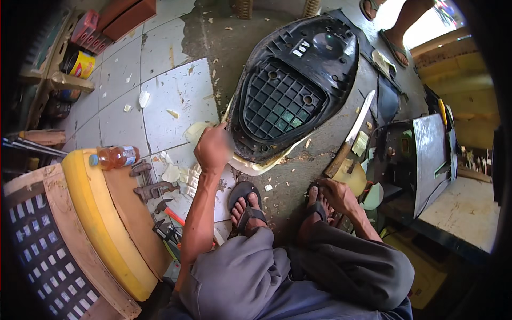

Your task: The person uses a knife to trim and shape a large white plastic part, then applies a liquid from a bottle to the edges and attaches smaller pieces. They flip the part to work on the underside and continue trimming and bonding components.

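An upside-down motorcycle seat lies on the floor in front of me, its black plastic base and ribbed grid facing up. Cream foam shows along its near edge. My left hand is closed on the seat's near left edge; its fingertips are partly hidden. Beside my right foot, my right hand is closed, and what it holds, if anything, cannot be made out. Just beyond that hand lies a long knife with a wooden handle, blade pointing away, apart from the seat.
Foam scraps litter the floor. At the left are a yellow foam pad, a bottle of reddish liquid, metal clamps and a hammer. A grey metal box stands at right. Another person's foot is at far right.
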The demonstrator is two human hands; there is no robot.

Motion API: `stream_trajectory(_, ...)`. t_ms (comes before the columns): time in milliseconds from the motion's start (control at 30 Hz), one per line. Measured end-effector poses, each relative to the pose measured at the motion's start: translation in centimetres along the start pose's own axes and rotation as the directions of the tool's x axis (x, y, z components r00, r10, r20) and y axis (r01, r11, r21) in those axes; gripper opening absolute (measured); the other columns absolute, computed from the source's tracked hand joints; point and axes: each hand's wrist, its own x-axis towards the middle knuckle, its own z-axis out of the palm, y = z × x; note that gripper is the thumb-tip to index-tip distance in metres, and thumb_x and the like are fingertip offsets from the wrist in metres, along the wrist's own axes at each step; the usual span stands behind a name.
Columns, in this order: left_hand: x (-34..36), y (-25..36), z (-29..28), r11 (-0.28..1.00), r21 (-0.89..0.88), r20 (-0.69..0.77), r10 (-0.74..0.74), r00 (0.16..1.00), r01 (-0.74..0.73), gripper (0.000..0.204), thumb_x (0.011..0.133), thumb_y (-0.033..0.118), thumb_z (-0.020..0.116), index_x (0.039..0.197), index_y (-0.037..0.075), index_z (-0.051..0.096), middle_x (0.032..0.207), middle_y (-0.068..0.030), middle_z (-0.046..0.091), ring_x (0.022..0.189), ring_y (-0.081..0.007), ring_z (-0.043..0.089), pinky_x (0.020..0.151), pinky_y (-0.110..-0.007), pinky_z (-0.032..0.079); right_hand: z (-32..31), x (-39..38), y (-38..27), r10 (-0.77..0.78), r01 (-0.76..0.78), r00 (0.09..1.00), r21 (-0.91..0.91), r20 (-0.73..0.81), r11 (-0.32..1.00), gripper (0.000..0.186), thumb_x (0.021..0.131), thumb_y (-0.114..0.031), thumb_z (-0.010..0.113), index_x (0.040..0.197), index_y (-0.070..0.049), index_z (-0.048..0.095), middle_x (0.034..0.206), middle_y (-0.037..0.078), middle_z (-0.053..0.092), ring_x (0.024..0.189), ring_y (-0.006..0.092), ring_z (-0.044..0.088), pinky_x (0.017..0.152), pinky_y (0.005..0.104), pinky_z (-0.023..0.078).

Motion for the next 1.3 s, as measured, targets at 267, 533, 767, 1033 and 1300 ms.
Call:
stream_trajectory(267, -7.5, 7.9, -1.1, 0.98, -0.037, 0.068, 0.197, 0.978, -0.195, 0.017, 0.093, 0.011, 0.073, 0.11, 0.008, 0.075, 0.09, -0.0092, 0.065, 0.088, -0.0289, 0.064, 0.085, -0.043, 0.051, 1.0, 3.6, -3.6, 0.027, -0.02, 0.999, 0.335, -0.018, 0.942, 0.041, 0.098, -0.03, 0.068, 0.125, 0.001, 0.063, 0.103, 0.023, 0.072, 0.095, 0.0356, 0.073, 0.081, 0.0462, 0.058)
stream_trajectory(533, -7.8, 9.2, 1.9, 0.899, 0.034, 0.18, 0.425, 0.887, -0.437, 0.018, 0.091, 0.012, 0.074, 0.108, 0.008, 0.076, 0.09, -0.0056, 0.065, 0.085, -0.0259, 0.064, 0.078, -0.042, 0.049, 6.5, 10.5, -4.9, -0.044, -0.126, 0.98, 0.782, 0.192, 0.61, 0.051, 0.104, -0.031, 0.066, 0.143, -0.002, 0.051, 0.123, 0.015, 0.069, 0.111, 0.0217, 0.068, 0.089, 0.038, 0.061)
stream_trajectory(767, -7.1, 9.2, 1.8, 0.801, 0.081, 0.307, 0.546, 0.78, -0.593, 0.024, 0.09, 0.013, 0.074, 0.113, 0.007, 0.076, 0.086, -0.0043, 0.059, 0.08, -0.0249, 0.061, 0.074, -0.04, 0.049, 10.0, 11.4, -2.9, -0.23, 0.084, 0.973, 0.87, 0.034, 0.485, 0.04, 0.106, -0.018, 0.057, 0.143, -0.004, 0.052, 0.119, 0.012, 0.07, 0.108, 0.019, 0.067, 0.099, 0.0366, 0.057)
stream_trajectory(1033, -5.2, 10.4, 1.6, 0.627, 0.137, 0.515, 0.616, 0.596, -0.767, 0.017, 0.091, 0.009, 0.066, 0.105, 0.0, 0.067, 0.081, -0.0085, 0.051, 0.076, -0.025, 0.06, 0.065, -0.036, 0.051, 10.5, 11.4, -3.1, -0.192, 0.247, 0.968, 0.765, -0.163, 0.595, 0.033, 0.095, -0.018, 0.061, 0.124, -0.004, 0.061, 0.086, 0.019, 0.071, 0.081, 0.03, 0.07, 0.076, 0.044, 0.053)
stream_trajectory(1300, -6.1, 9.9, 1.7, 0.745, 0.085, 0.484, 0.55, 0.681, -0.662, 0.021, 0.09, 0.004, 0.071, 0.111, 0.003, 0.069, 0.087, -0.0106, 0.06, 0.083, -0.0294, 0.067, 0.067, -0.04, 0.056, 10.4, 11.3, -3.0, -0.158, 0.282, 0.956, 0.637, -0.246, 0.717, 0.023, 0.095, -0.015, 0.058, 0.111, 0.001, 0.06, 0.079, 0.021, 0.068, 0.074, 0.0318, 0.07, 0.069, 0.0467, 0.053)
